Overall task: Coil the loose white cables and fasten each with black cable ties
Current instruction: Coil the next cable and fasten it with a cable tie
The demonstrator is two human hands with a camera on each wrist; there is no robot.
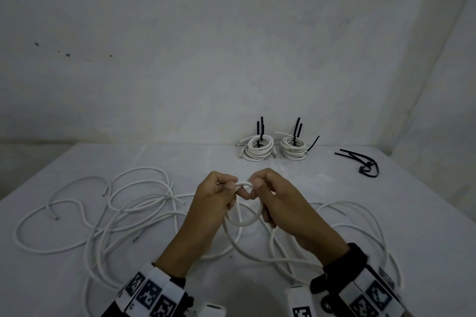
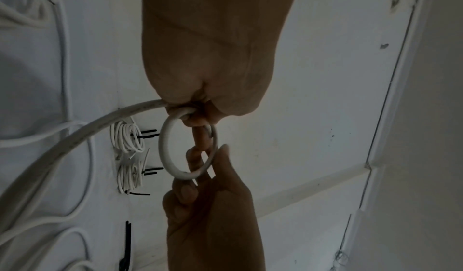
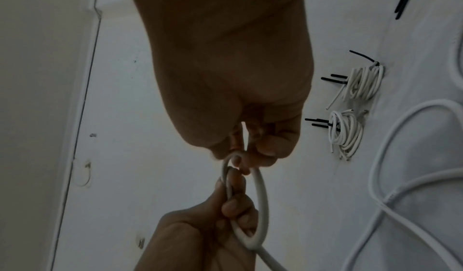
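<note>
Holding one small round loop of white plastic-sheathed cable up between both hands, above the white table top. Left hand pinching the loop's top-left arc, thumb and fingers clamped on it; same grip seen from the left wrist view, fingers curled tight round the cable. Right hand pinching the loop's top-right arc, thumb pressing on top, remaining fingers curling down along the right side of the loop; in the right wrist view fingers closing on the cable. Thumbs sitting close together, hands nearly touching. Cable tail running down from under the left hand and trailing toward the wrists.

Lying loose below and to both sides of the hands: tangle of white cables, spreading mostly left of the left hand.

Sitting beyond the right hand, well apart: two finished white cable coils, one and, just right of it, the other, each carrying black cable ties sticking up.

Lying further right of the right hand: small bunch of spare black cable ties.
</note>
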